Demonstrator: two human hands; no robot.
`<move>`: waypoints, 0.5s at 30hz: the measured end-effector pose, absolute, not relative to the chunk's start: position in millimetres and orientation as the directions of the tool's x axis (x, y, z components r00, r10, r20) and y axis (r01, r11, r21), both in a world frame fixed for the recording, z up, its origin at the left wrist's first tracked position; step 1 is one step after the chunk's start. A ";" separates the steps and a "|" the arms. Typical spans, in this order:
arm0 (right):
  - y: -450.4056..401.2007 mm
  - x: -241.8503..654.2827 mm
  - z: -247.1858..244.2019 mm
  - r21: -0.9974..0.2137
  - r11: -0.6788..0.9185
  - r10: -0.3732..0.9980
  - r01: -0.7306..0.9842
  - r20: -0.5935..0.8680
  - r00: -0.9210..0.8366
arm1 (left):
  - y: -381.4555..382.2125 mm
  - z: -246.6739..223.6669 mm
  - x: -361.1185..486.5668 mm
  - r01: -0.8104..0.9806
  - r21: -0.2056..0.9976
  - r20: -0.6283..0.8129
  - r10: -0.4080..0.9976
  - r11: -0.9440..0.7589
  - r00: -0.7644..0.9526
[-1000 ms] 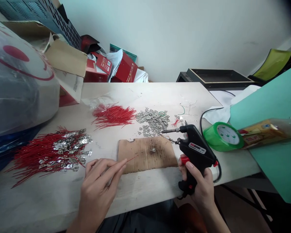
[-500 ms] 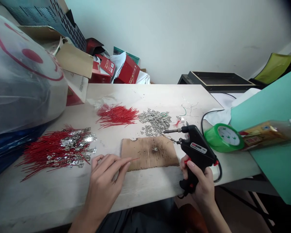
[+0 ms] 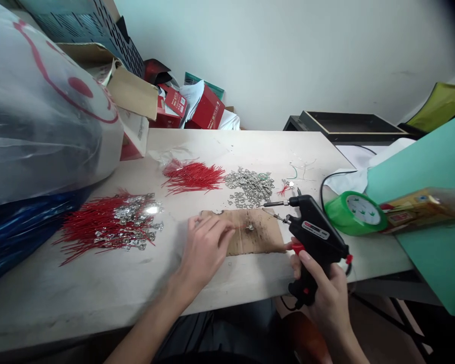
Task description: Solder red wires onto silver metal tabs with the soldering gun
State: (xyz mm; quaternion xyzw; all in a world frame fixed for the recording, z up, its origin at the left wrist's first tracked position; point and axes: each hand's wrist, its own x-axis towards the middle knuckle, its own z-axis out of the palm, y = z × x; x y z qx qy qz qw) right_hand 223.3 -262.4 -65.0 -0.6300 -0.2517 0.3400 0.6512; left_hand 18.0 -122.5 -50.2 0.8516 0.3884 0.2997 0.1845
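My left hand [image 3: 208,242] pinches a short red wire [image 3: 239,227] above a scorched piece of cardboard [image 3: 265,240]. On that cardboard lies a small metal piece [image 3: 249,227], close to the wire's free end; whether they touch I cannot tell. My right hand [image 3: 324,283] is wrapped round the grip of a black soldering gun [image 3: 314,227], a finger at its red trigger. The gun's tip points left, over the cardboard's far edge. Behind the cardboard is a heap of loose metal pieces [image 3: 252,186], beside a bundle of red wires [image 3: 195,177].
Red wires with metal ends [image 3: 109,222] are piled at the left, near a large plastic bag [image 3: 53,116]. A green tape roll [image 3: 356,212] and a wrapped package [image 3: 424,208] lie at the right. Boxes [image 3: 205,108] stand behind the white table [image 3: 144,298].
My left hand has moved right and slightly away from me, bringing the red wire to the metal piece on the cardboard. The soldering gun stays in my right hand. The view has shifted slightly.
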 end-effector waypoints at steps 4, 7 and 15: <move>-270.3 206.6 -51.7 -0.996 -0.091 0.733 -0.022 -0.082 0.675 | -125.3 -51.2 22.5 0.575 0.542 0.370 0.789 -0.613 0.491; -272.6 197.8 -52.2 -0.982 -0.176 0.725 0.062 -0.087 0.684 | -125.1 -52.9 22.9 0.595 0.514 0.365 0.786 -0.617 0.499; -282.9 206.3 -80.3 -0.994 -0.107 0.668 -0.009 -0.079 0.740 | -124.2 -59.5 24.3 0.604 0.469 0.374 0.765 -0.644 0.524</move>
